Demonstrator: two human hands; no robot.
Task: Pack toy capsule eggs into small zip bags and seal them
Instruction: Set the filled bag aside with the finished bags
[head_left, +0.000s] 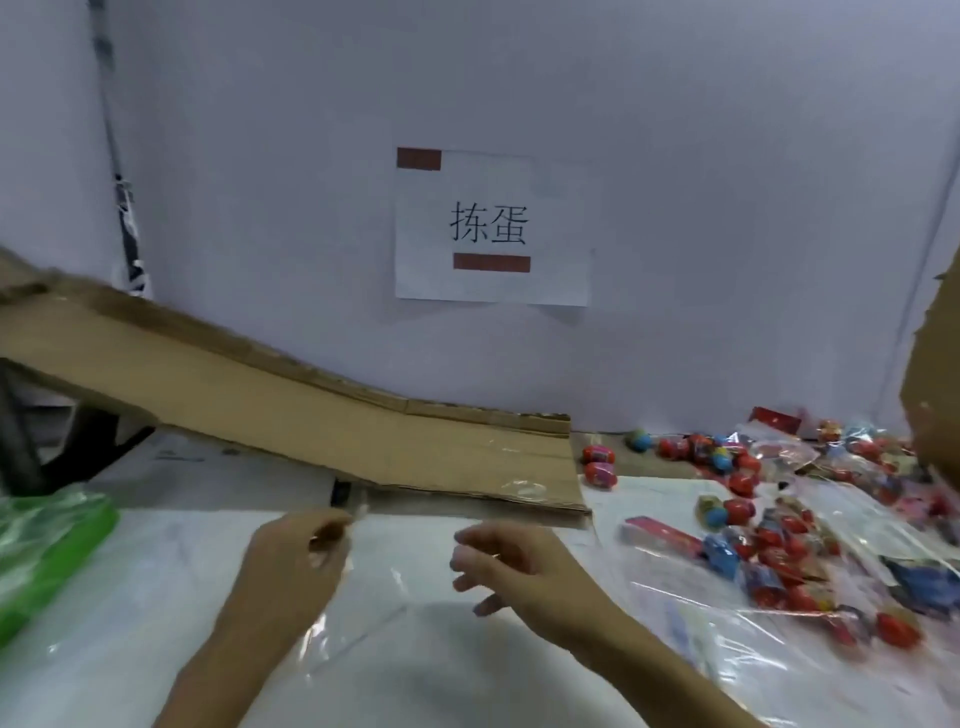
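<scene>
My left hand (298, 564) pinches the top edge of a clear zip bag (374, 608), which hangs down over the white table between my two hands. My right hand (501, 564) hovers just right of the bag with its fingers loosely curled, and I cannot see it holding anything. A heap of toy capsule eggs (769, 535), mostly red with some blue and green, lies at the right. More eggs (600, 465) sit farther back beside the cardboard.
A sloping cardboard sheet (291, 410) runs from upper left down to the table's middle. Green plastic (47, 551) lies at the left edge. Clear bags (857, 525) and red packets mix with the eggs on the right. A paper sign (491, 228) hangs on the back wall.
</scene>
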